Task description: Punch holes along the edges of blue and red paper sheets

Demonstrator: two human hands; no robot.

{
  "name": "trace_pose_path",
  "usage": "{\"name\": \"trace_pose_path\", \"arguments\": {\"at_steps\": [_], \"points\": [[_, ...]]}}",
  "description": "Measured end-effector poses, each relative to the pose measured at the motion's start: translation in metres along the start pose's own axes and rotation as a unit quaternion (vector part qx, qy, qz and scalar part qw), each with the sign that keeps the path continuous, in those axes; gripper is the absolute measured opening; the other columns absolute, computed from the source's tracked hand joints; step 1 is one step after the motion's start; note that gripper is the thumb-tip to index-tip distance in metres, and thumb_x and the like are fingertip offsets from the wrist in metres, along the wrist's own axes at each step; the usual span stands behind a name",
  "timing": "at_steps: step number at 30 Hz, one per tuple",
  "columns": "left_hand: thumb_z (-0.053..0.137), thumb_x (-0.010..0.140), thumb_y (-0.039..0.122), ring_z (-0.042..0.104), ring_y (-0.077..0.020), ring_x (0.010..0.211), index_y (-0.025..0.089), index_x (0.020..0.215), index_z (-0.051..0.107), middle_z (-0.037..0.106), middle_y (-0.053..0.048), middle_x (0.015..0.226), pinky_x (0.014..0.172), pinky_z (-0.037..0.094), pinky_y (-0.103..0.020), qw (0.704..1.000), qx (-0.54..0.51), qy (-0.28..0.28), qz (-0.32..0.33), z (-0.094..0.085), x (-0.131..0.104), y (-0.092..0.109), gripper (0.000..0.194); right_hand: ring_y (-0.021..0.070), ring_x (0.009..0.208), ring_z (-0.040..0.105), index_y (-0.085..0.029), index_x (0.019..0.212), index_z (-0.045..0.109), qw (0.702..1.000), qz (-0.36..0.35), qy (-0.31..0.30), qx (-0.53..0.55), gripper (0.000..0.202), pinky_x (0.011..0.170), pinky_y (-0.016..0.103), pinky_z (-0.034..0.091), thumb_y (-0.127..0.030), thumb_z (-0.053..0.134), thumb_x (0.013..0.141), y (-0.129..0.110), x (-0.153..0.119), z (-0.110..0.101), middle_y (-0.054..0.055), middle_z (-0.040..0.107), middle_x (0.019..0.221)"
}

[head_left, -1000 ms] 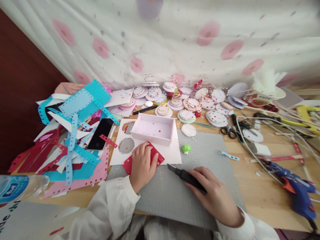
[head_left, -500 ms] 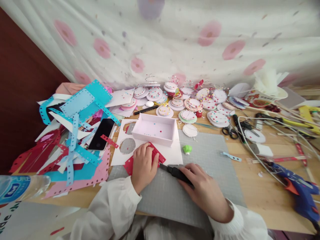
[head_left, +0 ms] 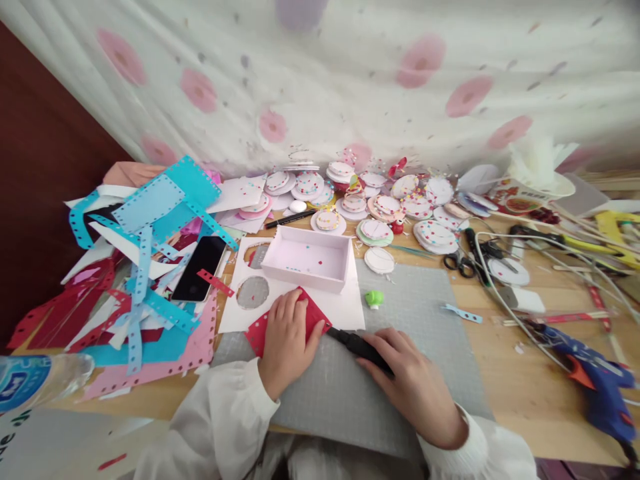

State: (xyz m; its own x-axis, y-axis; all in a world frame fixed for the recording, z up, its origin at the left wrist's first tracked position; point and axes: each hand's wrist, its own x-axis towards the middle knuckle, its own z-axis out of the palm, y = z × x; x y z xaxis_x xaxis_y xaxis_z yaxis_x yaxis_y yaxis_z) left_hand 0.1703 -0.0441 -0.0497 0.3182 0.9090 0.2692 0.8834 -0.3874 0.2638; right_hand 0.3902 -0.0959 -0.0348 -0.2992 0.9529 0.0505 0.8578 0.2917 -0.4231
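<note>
Pressing the red sheet (head_left: pixel 313 311) flat, with fingertips clear of the black knife (head_left: pixel 363 347), looks the safest way to work. Low in the centre of the frame, the left hand (head_left: pixel 287 339) lies palm down over the sheet, pinning rather than gripping it. To its right, the right hand (head_left: pixel 416 381) grasps the knife, whose tip is at the sheet's right corner; whether they touch is unclear.
</note>
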Motion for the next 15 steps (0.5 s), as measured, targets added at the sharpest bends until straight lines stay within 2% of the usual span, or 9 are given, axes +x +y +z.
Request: {"name": "trace_pose_path", "arguments": {"at_steps": [5,15], "points": [[0.049,0.090,0.037,0.040,-0.0332,0.127,0.009,0.115,0.048,0.046,-0.021,0.133,0.106,0.034,-0.050,1.000,0.013,-0.002,0.005,0.0038,-0.0011,0.0002,0.037,0.0224,0.086,0.061,-0.021,0.111,0.060,1.000,0.003,0.023,0.003,0.025,0.071,0.034,0.055,-0.033,0.052,0.091,0.0016,-0.0004,0.0024,0.008,0.060,0.096],[0.045,0.091,0.036,0.041,-0.0362,0.126,0.008,0.113,0.051,0.045,-0.023,0.133,0.104,0.035,-0.053,0.999,0.044,-0.017,0.017,0.0031,-0.0003,0.0025,0.036,0.0224,0.085,0.060,-0.023,0.108,0.063,0.999,0.023,0.030,-0.016,0.024,0.065,0.032,0.054,-0.036,0.054,0.089,-0.0002,0.0018,0.0000,0.006,0.062,0.094]]}}
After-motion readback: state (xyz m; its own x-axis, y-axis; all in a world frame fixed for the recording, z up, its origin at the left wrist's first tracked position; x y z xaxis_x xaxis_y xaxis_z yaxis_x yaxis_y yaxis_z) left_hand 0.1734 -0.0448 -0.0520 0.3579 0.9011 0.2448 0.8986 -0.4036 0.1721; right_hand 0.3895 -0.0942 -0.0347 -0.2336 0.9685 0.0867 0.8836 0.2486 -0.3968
